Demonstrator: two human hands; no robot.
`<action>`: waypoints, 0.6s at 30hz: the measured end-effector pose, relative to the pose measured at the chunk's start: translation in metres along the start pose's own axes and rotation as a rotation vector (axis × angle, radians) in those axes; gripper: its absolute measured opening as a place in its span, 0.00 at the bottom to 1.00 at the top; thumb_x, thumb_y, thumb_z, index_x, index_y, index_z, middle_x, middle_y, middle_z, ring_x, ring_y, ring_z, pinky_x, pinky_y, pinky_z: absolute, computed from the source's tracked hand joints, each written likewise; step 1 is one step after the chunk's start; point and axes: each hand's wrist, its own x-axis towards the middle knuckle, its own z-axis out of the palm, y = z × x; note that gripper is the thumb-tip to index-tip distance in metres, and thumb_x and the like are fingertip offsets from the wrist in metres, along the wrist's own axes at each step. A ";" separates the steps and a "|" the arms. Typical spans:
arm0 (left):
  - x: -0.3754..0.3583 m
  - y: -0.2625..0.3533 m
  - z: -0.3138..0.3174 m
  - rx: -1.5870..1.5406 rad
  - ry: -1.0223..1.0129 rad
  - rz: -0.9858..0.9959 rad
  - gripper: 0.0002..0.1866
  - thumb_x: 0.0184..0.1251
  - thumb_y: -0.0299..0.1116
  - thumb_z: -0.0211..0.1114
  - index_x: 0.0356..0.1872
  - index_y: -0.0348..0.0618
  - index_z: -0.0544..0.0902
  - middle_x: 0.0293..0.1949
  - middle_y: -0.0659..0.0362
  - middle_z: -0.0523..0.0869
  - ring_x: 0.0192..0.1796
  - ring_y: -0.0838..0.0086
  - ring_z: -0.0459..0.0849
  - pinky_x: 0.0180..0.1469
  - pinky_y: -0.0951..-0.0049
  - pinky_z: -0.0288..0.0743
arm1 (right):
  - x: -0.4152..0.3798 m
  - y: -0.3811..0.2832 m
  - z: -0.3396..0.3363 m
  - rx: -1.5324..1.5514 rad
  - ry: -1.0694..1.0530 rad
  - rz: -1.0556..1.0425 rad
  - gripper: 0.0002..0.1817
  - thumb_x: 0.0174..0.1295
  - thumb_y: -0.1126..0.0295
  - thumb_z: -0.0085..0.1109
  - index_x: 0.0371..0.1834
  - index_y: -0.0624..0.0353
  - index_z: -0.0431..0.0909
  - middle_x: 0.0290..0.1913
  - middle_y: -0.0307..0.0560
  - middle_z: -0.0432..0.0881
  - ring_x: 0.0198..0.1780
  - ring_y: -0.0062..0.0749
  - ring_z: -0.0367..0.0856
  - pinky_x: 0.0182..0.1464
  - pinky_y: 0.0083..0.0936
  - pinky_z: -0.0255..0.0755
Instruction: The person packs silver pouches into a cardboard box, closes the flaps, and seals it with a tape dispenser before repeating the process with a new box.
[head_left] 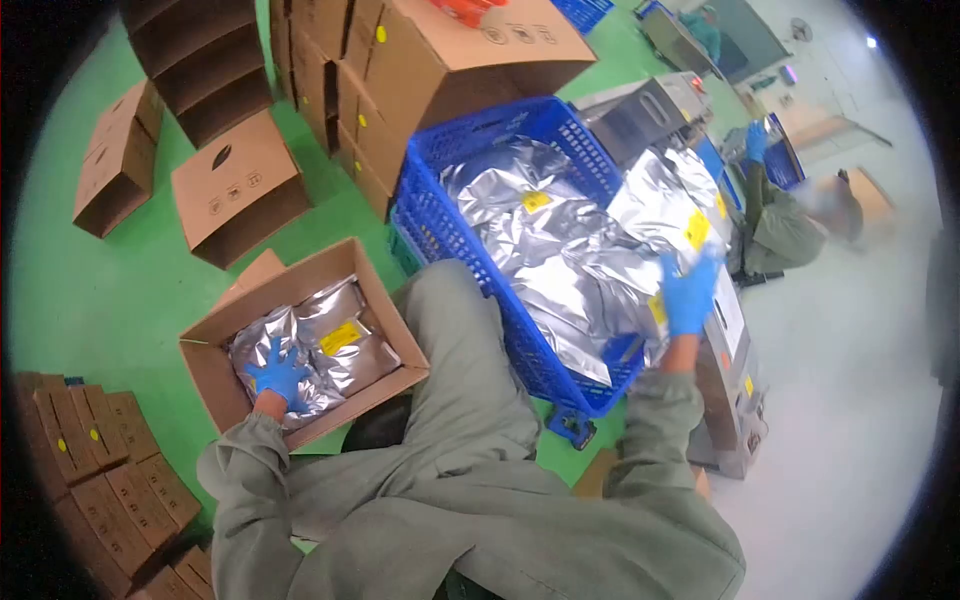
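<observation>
My left hand (279, 376), in a blue glove, lies with spread fingers on a silver foil bag (325, 390) inside an open cardboard box (212, 392). Beside it in the box is another silver bag with a yellow label (341, 338). My right hand (688, 292), also gloved in blue and slightly blurred, is over the right side of the blue crate (480, 262), at a silver bag with a yellow label (656, 308). Its fingers look spread, but their contact with the foil is unclear. Several silver bags (560, 270) fill the crate.
Stacked cartons (400, 80) stand behind the crate. More boxes (240, 185) sit on the green floor at upper left, and carton stacks (110, 460) at lower left. Grey equipment (725, 400) is right of the crate. A co-worker (785, 235) is at the right.
</observation>
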 end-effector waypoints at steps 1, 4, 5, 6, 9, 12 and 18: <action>0.008 -0.005 0.005 0.055 0.042 0.008 0.31 0.57 0.55 0.67 0.65 0.74 0.74 0.76 0.66 0.57 0.79 0.55 0.42 0.65 0.18 0.40 | 0.017 0.033 -0.022 0.231 -0.241 0.239 0.49 0.59 0.40 0.58 0.71 0.72 0.57 0.62 0.73 0.70 0.61 0.62 0.72 0.62 0.42 0.68; 0.003 -0.001 -0.001 0.136 0.149 0.024 0.34 0.53 0.56 0.69 0.64 0.71 0.74 0.75 0.66 0.59 0.79 0.55 0.45 0.65 0.19 0.42 | 0.023 0.149 0.077 0.312 -0.223 0.644 0.41 0.56 0.40 0.63 0.55 0.72 0.75 0.46 0.61 0.81 0.45 0.48 0.79 0.48 0.38 0.72; -0.012 0.004 -0.017 0.173 0.175 0.051 0.36 0.50 0.57 0.71 0.64 0.70 0.75 0.75 0.65 0.60 0.79 0.55 0.46 0.65 0.20 0.42 | 0.026 0.162 0.084 0.732 -0.528 0.890 0.32 0.56 0.44 0.65 0.47 0.66 0.83 0.37 0.54 0.84 0.37 0.41 0.81 0.40 0.36 0.72; -0.032 0.007 -0.032 0.140 0.165 0.091 0.39 0.47 0.56 0.73 0.65 0.62 0.74 0.75 0.61 0.60 0.78 0.55 0.48 0.67 0.24 0.44 | 0.020 0.172 0.094 0.735 -0.532 0.903 0.32 0.56 0.44 0.65 0.47 0.66 0.83 0.37 0.54 0.84 0.37 0.41 0.81 0.40 0.36 0.72; -0.018 -0.004 -0.005 0.028 0.288 0.098 0.39 0.49 0.55 0.72 0.65 0.55 0.74 0.74 0.56 0.61 0.77 0.54 0.52 0.71 0.35 0.51 | 0.034 0.169 0.106 1.090 -0.500 0.918 0.26 0.53 0.46 0.69 0.38 0.61 0.87 0.25 0.45 0.79 0.29 0.30 0.76 0.30 0.28 0.67; -0.032 0.007 -0.019 -0.378 0.590 0.165 0.30 0.57 0.46 0.70 0.60 0.46 0.76 0.65 0.49 0.72 0.69 0.55 0.68 0.67 0.55 0.66 | 0.057 0.111 0.038 1.135 -0.603 0.700 0.24 0.50 0.60 0.73 0.46 0.66 0.83 0.37 0.46 0.82 0.37 0.29 0.78 0.38 0.26 0.72; -0.108 0.139 -0.140 -1.368 0.359 0.524 0.18 0.69 0.36 0.62 0.52 0.33 0.81 0.43 0.56 0.87 0.44 0.76 0.84 0.48 0.73 0.78 | 0.037 -0.070 -0.094 1.445 -0.105 0.169 0.24 0.52 0.69 0.70 0.51 0.69 0.78 0.50 0.49 0.79 0.48 0.27 0.77 0.49 0.25 0.71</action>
